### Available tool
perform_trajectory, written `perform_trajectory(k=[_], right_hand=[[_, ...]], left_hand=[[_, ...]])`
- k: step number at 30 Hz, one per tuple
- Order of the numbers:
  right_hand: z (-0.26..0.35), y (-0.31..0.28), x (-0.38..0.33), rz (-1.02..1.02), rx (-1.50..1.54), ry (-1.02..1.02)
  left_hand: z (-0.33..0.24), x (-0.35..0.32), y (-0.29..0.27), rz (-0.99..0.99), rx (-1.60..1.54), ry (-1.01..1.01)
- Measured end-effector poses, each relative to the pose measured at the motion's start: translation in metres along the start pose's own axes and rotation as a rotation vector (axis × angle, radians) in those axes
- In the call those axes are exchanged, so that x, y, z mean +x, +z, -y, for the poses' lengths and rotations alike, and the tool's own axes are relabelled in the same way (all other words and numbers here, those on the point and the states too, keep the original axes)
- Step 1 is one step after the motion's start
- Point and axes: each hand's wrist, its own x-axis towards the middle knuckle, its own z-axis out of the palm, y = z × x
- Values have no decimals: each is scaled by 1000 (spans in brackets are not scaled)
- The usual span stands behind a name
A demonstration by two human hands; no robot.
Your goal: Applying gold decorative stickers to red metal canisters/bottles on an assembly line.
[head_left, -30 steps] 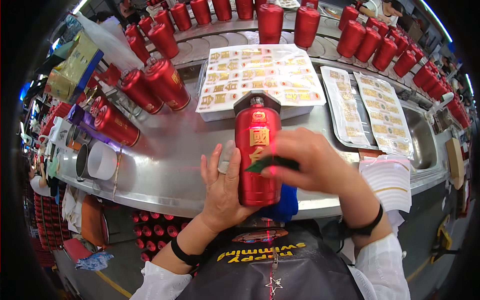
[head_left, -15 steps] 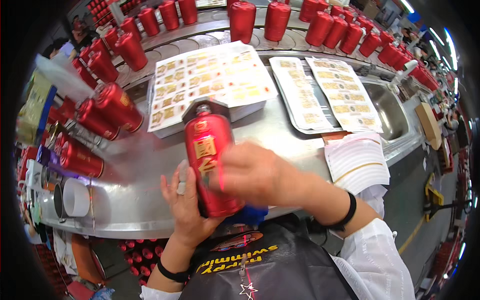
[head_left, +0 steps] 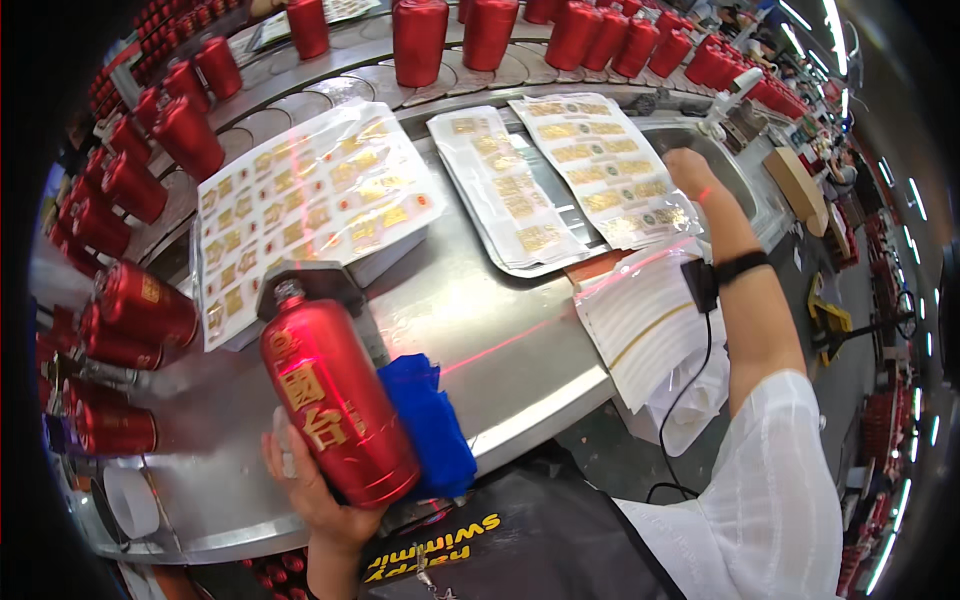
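My left hand [head_left: 310, 485] grips a red bottle [head_left: 335, 405] with gold characters from behind, holding it tilted over the steel counter near my body. A blue cloth [head_left: 432, 425] lies just right of the bottle. My right hand [head_left: 690, 172] is stretched far to the right and rests on the outer sheet of gold stickers [head_left: 605, 170]. It holds nothing that I can see, and its fingers are partly hidden. A black band with a cable sits on that wrist.
Two more sticker sheets [head_left: 300, 200] [head_left: 505, 205] lie on the steel counter [head_left: 500, 330]. A stack of white sheets [head_left: 650, 320] overhangs its right edge. Many red bottles [head_left: 150, 310] lie at the left and stand on the curved conveyor [head_left: 420, 40] behind.
My right hand let go of the bottle and reached out right to the far sticker sheet. The left hand keeps the bottle, now tilted and lower left. The view swung right.
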Motion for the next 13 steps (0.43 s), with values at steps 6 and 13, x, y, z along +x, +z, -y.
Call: perform_trajectory(k=[6, 13], right_hand=[[6, -4, -17, 379, 810, 614], [-15, 13, -43, 568, 680, 289]], left_hand=[[4, -11, 2, -11, -51, -58], [-4, -10, 4, 1, -92, -108]])
